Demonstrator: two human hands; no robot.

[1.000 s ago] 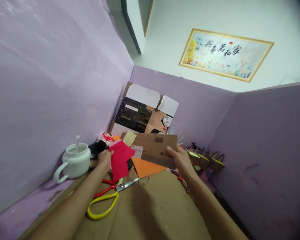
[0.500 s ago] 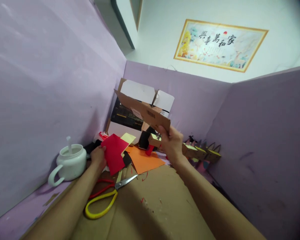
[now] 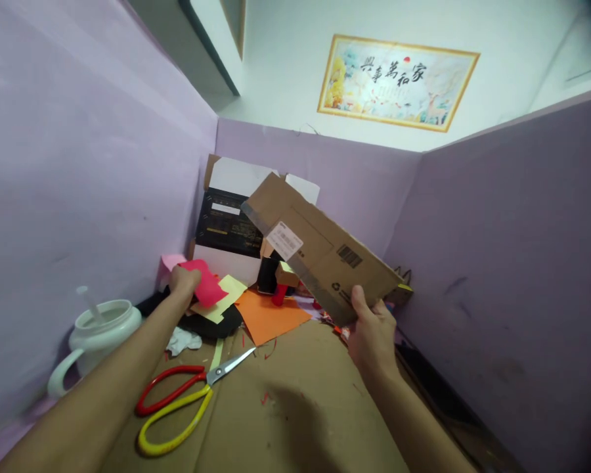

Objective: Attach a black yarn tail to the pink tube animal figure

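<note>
My right hand (image 3: 372,335) grips the near corner of a flat brown cardboard piece (image 3: 320,253) with a white label and a barcode, held tilted in the air over the back of the desk. My left hand (image 3: 183,280) reaches to the back left and pinches a red paper sheet (image 3: 207,284), which lies over a yellow sheet (image 3: 229,295) and black material. An orange sheet (image 3: 268,315) lies flat between the two hands.
Scissors with red and yellow handles (image 3: 177,401) lie on the brown cardboard desk cover (image 3: 295,407). A white mug (image 3: 96,335) stands at the left. A black and white box (image 3: 229,223) leans on the back wall. Purple panels enclose three sides.
My right hand has lifted the cardboard piece off the paper pile and swung it up and to the right. My left hand has pushed the red sheet further back and left.
</note>
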